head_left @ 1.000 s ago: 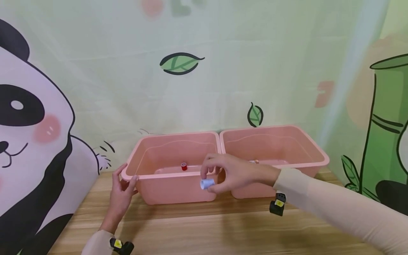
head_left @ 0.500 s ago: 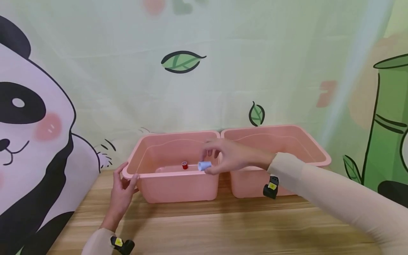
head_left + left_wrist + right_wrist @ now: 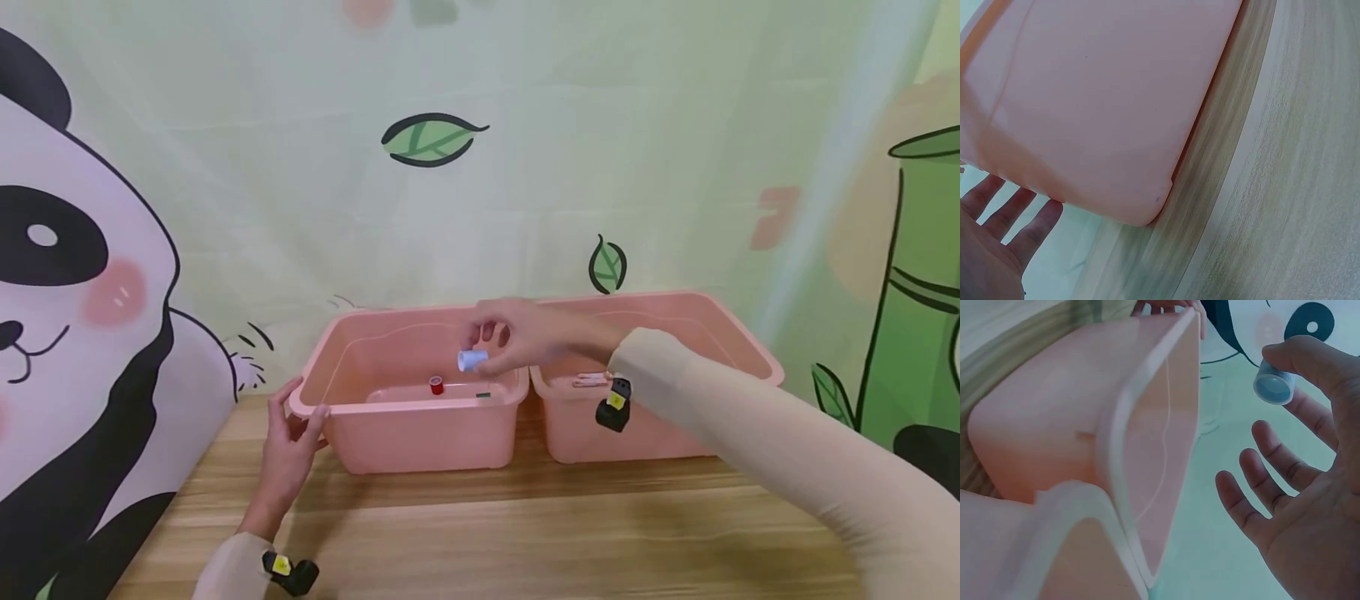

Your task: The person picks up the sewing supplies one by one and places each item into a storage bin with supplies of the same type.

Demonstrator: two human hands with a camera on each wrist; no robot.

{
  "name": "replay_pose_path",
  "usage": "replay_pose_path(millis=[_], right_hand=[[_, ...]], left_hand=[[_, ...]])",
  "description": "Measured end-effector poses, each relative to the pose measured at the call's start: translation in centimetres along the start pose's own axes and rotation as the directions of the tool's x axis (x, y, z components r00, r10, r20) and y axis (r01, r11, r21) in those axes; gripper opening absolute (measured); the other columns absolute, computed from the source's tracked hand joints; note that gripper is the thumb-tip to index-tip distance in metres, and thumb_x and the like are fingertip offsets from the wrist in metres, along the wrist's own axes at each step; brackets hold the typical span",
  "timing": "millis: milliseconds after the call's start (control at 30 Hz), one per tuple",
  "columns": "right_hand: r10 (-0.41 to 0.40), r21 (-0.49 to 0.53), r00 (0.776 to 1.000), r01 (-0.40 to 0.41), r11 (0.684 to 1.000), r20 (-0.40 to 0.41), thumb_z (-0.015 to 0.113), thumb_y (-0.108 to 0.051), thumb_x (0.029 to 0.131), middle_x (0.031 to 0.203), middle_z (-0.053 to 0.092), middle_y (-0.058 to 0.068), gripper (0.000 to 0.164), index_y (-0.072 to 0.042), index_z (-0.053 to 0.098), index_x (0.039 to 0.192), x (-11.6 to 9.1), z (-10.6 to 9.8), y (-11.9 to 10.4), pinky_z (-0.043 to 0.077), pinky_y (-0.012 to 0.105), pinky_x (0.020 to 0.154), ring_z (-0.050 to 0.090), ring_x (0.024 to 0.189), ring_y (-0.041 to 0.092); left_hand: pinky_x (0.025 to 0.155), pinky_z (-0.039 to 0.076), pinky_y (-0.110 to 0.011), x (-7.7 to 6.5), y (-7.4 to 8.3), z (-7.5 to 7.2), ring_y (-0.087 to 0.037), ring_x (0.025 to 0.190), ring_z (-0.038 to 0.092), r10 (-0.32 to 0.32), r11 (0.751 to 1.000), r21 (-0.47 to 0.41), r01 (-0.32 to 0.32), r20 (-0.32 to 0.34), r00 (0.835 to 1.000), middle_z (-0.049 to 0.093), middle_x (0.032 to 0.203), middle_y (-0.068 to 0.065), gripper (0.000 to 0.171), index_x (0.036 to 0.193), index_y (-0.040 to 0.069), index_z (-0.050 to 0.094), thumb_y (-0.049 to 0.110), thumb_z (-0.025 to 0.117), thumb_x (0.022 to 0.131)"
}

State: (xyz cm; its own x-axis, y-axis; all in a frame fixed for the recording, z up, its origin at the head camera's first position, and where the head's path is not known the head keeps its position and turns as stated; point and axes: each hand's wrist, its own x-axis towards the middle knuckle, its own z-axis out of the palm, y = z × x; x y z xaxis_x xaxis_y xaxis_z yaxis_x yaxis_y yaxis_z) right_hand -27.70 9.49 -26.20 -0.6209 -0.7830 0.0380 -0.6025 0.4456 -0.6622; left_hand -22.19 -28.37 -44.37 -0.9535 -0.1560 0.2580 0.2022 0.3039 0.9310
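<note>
My right hand (image 3: 517,333) pinches a small light-blue cylinder (image 3: 472,360) between thumb and index finger, over the right part of the left pink bin (image 3: 420,437). In the right wrist view the cylinder (image 3: 1274,387) shows a pale-rimmed, hollow-looking end, and the other fingers are spread apart from it. At that bin's front left corner my left hand (image 3: 288,450) holds the rim, thumb at the front and fingers along the side. The left wrist view has its fingertips (image 3: 1054,207) against the bin's wall. Inside the bin lie a small red cylinder (image 3: 437,385) and a small dark green piece (image 3: 483,395).
A second pink bin (image 3: 622,429) stands close beside the first, with pale pinkish items (image 3: 592,379) inside, partly hidden by my right arm. Both bins rest on a wood-grain table (image 3: 450,533). Behind them hangs a printed cloth (image 3: 315,208) with a panda and leaves.
My right hand has risen and shifted slightly left with the light-blue cylinder, from before the front wall to above the left bin's inside. The left hand keeps its place at the corner.
</note>
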Motion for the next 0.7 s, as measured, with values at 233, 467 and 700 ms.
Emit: replay_pose_path(millis=[233,467,700], right_hand=[[-0.043,-0.031,0.998,0.044,0.999,0.036,0.078,-0.024,0.090,0.114,0.060,0.002,0.023,-0.019,0.069,0.111,2.2,-0.8,0.2,0.055,0.036,0.091,0.052,0.113,0.028],[-0.053,-0.019,0.998,0.053,0.998,0.023,0.078,-0.026,0.090,0.110,0.063,0.003,0.021,-0.019,0.069,0.107,4.3,-1.0,0.5,0.056,0.038,0.087,0.054,0.109,0.026],[-0.026,-0.016,1.000,0.027,1.000,0.017,0.077,-0.025,0.091,0.111,0.064,0.002,0.018,-0.019,0.070,0.106,5.7,-1.2,1.2,0.055,0.038,0.088,0.054,0.111,0.025]], left_hand=[[0.083,0.061,-0.029,0.0,-0.1,-0.2,-0.040,0.135,0.049,0.010,1.000,-0.014,-0.010,-0.008,1.000,0.031,0.164,-0.016,0.069,0.161,0.031,0.015,0.030,0.057,0.107],[0.082,0.060,-0.027,0.0,-0.2,-0.2,-0.040,0.136,0.048,0.010,1.000,-0.028,-0.010,-0.011,1.000,0.031,0.165,-0.014,0.069,0.161,0.031,0.015,0.030,0.057,0.107],[0.086,0.060,-0.034,0.0,-0.2,0.0,-0.040,0.136,0.049,0.014,0.999,-0.030,-0.014,-0.004,1.000,0.031,0.164,-0.015,0.070,0.161,0.032,0.016,0.035,0.058,0.106]])
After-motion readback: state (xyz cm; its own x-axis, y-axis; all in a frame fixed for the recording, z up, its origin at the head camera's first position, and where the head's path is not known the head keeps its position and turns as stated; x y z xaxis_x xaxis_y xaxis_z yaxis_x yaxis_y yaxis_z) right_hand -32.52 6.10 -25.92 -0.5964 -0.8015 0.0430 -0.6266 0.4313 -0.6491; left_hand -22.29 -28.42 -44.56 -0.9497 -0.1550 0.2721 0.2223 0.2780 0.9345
